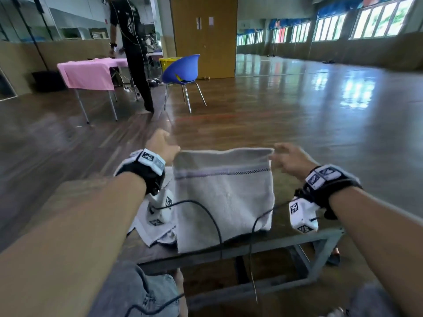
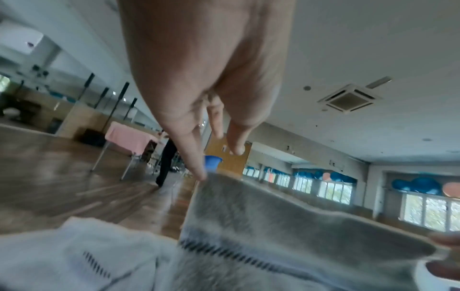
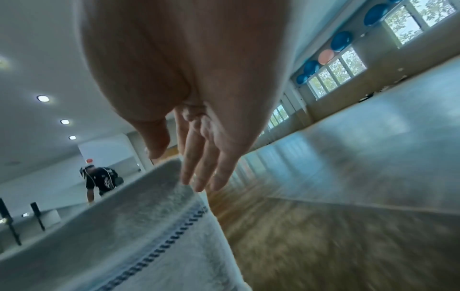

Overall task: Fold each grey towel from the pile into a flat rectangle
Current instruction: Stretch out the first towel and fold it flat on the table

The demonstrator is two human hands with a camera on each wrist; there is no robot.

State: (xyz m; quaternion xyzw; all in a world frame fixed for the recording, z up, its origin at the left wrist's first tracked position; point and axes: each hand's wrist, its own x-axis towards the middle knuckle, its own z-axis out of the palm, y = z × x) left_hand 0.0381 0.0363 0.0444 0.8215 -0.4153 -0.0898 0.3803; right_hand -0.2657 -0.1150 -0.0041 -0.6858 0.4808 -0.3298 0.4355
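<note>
The left hand (image 1: 163,145) and right hand (image 1: 288,159) are each pinching a top corner of the grey terry towel with a dark woven stripe (image 1: 225,197). It is hanging in front of the person, top edge running left-right, lower edge trailing on the dark metal-framed table (image 1: 318,242). A second pale folded towel (image 1: 150,227) is lying on the table just left of it.

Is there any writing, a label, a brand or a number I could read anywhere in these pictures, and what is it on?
No text can be read anywhere.
Wrist cameras: black-and-white square patterns, not letters.
Two papers on the brown door: too small and blurred to read.
Black shirt of the person at the pink table: a white print, too blurred to read.
Grey towel: a woven stripe and a row of dark dashes, no words.
</note>
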